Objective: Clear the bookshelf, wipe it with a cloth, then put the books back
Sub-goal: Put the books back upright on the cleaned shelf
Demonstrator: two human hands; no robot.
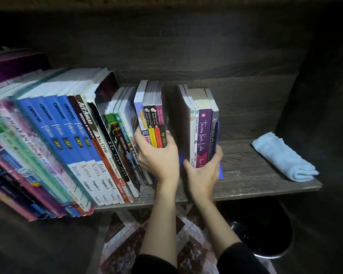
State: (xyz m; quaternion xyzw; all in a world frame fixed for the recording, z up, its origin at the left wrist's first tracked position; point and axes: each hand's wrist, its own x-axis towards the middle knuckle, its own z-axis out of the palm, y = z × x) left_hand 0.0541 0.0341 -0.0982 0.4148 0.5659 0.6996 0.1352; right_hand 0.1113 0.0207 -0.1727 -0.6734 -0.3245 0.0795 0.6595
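Slim glossy paperbacks (154, 123), soft folded cloth (282, 157), woodgrain shelf (253, 175)

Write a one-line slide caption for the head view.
Left hand grips the yellow-and-orange paperbacks, right hand the purple-spined set, upright on the wooden shelf; folded light-blue cloth lies at right.

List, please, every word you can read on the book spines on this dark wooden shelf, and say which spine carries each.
"fokus": each of four blue book spines.
"ACE AHEAD": dark maroon spine.
"Teks STPM": white-and-orange spine.
"Kimia": white foot of a blue spine.
"Terima Kasih, Luka": purple spine, in the book stack the right hand grips.
Thin yellow and orange books the left hand grips: spines too small to read.
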